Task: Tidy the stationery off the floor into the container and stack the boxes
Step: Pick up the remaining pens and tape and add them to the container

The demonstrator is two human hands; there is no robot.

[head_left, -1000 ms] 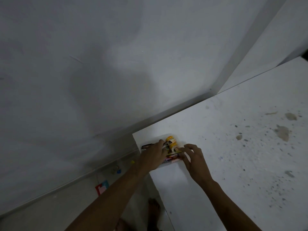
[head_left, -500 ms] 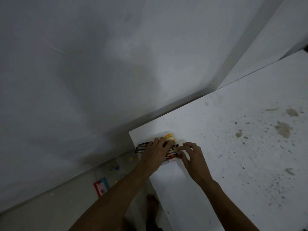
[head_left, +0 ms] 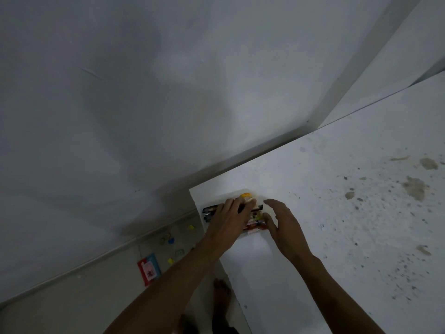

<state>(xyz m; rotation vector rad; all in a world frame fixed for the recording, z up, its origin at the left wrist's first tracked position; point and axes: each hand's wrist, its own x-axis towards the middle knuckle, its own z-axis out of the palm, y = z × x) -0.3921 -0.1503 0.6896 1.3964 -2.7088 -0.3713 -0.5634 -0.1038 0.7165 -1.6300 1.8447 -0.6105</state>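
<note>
On the speckled white slab's point(head_left: 337, 213) near corner sits the stationery-crammed container point(head_left: 255, 219) — left hand point(head_left: 231, 220) lies flat over it, hiding most contents, right hand point(head_left: 284, 225) spread loosely beside its right end — colours blurred in dimness.

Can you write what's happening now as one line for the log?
left hand: pressing on white container of stationery | right hand: open beside it | red card packet, small clips: on floor
</note>
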